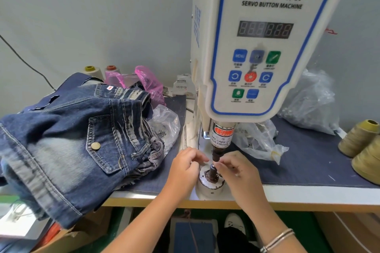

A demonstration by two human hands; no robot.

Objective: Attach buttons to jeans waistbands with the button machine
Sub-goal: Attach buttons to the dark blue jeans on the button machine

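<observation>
Button machine (261, 43) upright on surface (308, 191); both hands at lower die under its plunger. Left hand (183, 168) fingers curled, grip unclear; right hand (236, 168) pinching sth small, prob button. Jeans (72, 135) piled left of machine.

A garment workshop is showing here: a servo button machine (261, 43) is standing on a denim-covered worktable (308, 162), stacked jeans (67, 129) are lying beside it, and thread cones (362, 139) are sitting nearby.

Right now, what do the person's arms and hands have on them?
Both forearms are bare, no sleeves showing. The right wrist wears thin silvery bangles. The left hand and right hand have no gloves, and I see no rings.
</observation>
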